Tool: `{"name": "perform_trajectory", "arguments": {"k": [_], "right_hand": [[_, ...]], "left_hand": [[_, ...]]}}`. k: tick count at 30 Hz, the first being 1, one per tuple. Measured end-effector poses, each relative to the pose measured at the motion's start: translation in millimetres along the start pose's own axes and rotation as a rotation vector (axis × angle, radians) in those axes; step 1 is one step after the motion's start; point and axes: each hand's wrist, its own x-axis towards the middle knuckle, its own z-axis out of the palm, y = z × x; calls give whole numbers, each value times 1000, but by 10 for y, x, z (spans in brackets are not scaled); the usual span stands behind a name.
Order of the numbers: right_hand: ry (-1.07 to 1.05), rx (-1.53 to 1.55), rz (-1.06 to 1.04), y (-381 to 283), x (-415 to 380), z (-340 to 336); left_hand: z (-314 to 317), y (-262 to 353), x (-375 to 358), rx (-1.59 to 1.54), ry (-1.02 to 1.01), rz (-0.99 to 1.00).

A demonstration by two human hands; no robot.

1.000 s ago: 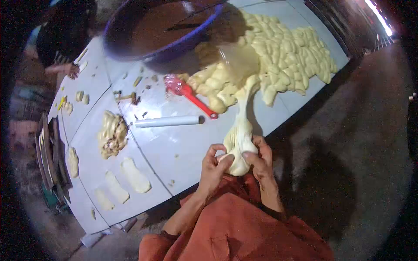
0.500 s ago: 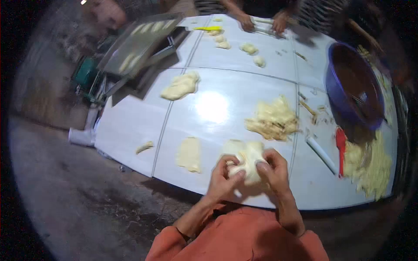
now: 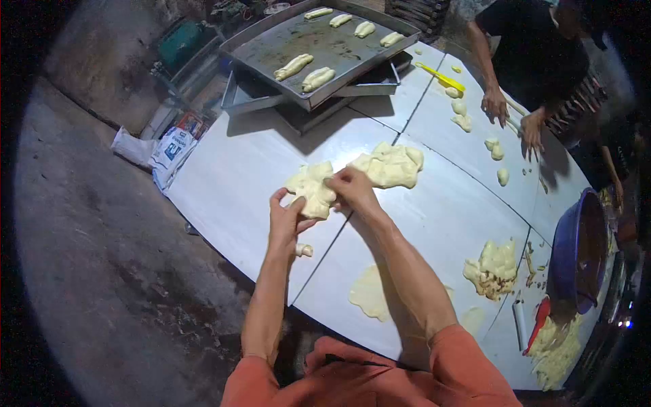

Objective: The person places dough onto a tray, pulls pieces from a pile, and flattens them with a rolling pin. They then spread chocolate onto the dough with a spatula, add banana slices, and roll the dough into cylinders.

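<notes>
A soft, pale piece of dough [image 3: 313, 188] is held between my two hands over the left part of the white table. My left hand [image 3: 288, 220] grips its near left edge, thumb on top and fingers beneath. Closed in a pinch, my right hand [image 3: 354, 191] has hold of its right edge. Just beyond my right hand lies a bigger dough lump [image 3: 392, 165]. A small rolled piece [image 3: 304, 250] rests below my left hand. Under my right forearm is a flattened dough sheet [image 3: 369, 293], partly covered by the arm.
Stacked metal trays [image 3: 325, 91] bear several shaped dough pieces at the far left. On the right are a purple basin [image 3: 569, 244], dough with brown filling [image 3: 489, 268], a white rolling pin [image 3: 520, 325] and a red brush-like tool [image 3: 540, 322]. Another person's hands [image 3: 513, 119] work opposite.
My view has turned left. Both hands, with the dough, have moved from the table's near edge leftward and farther out, beside the bigger lump. The trays now show fully.
</notes>
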Motion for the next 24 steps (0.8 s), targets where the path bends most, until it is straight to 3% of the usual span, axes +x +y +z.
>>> {"name": "perform_trajectory", "arguments": {"k": [1,2,3,5,6,9,11,13,14,16,17,19,20,21,24], "right_hand": [[73,-54,57,48,74,-10],[94,-275,-15,121,120,-52],[89,-278,7,129,51,-53],[148,-501,-79,-15,-88,-76],[198,-597,-173,46,-108,-118],[212,-842,-71,-119,-303,-172],[218,-1004,-96,-245,-384,-162],[381,-1059,-278,-324,-373,-36],[375,-1064,-285,-303,-297,-11],[262,-1141,-623,-317,-50,35],[166,-1237,-566,-357,53,94],[90,-1372,-725,-248,301,132],[-86,-1488,-546,-265,321,119],[-92,-1495,-557,-291,370,119],[-226,-1031,-597,-309,543,-35]], "left_hand": [[-64,12,71,81,27,-166],[-174,-45,106,137,-41,-90],[-290,-54,123,134,-34,-112],[-404,33,174,605,-152,32],[-348,234,29,856,-60,103],[-342,363,28,1120,25,226],[-395,251,220,1095,25,396],[-361,218,376,1056,-33,560],[-336,190,468,1051,-24,560],[-262,132,660,1097,-160,677],[-220,98,727,1084,-204,598],[-187,30,842,1087,-282,604],[-193,-20,853,1063,-277,654],[-178,12,854,1057,-265,657],[-202,101,889,1112,-321,672]]}}
